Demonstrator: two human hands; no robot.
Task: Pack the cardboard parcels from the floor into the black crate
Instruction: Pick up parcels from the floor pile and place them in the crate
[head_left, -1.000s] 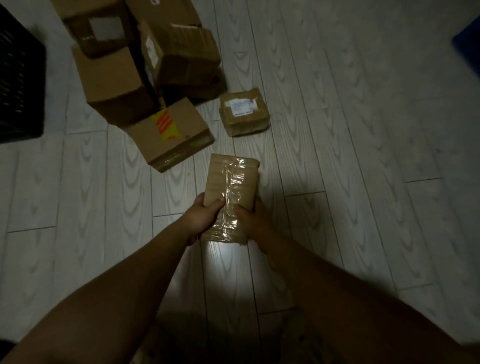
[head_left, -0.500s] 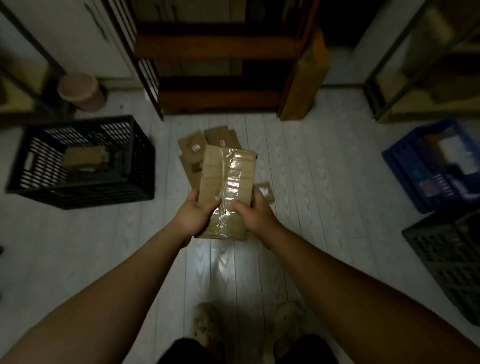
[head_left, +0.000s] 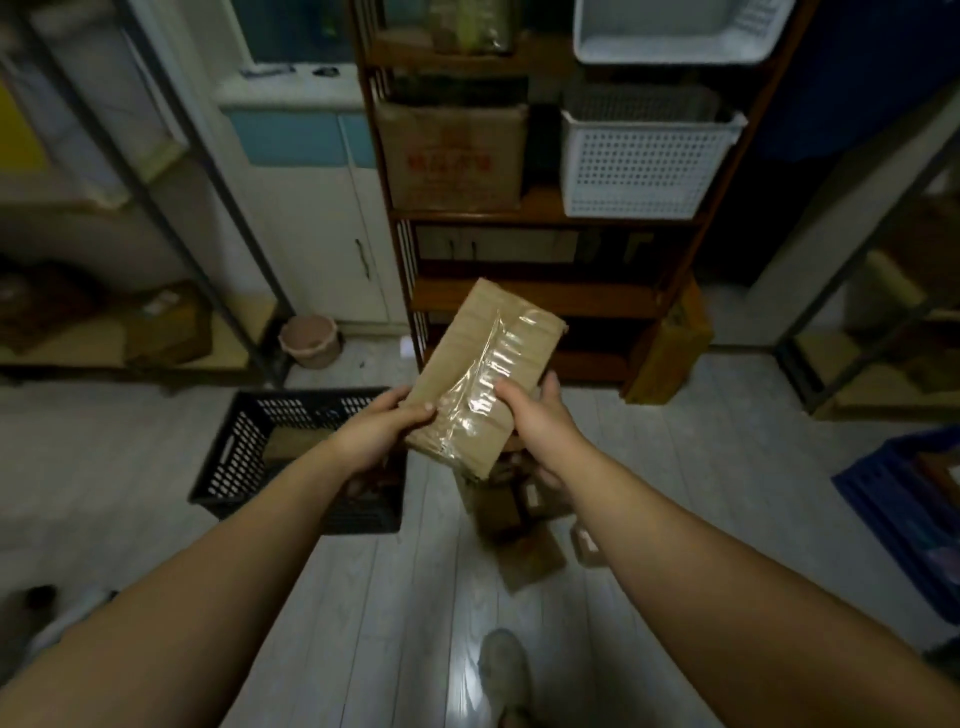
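Taped parcel (head_left: 483, 376) gripped between left hand (head_left: 379, 428), right hand (head_left: 537, 415).

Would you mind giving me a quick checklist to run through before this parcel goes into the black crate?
1. Grip: the left hand and right hand both hold the parcel: ok.
2. Seal: clear tape runs along the parcel's top face: ok.
3. Target: the black crate is open-topped and in view: ok.
4. Parcel above the crate: not ok. It is held to the crate's right, over the floor parcels.
5. Room inside: one box lies in the crate, and the left arm hides the rest: cannot tell.
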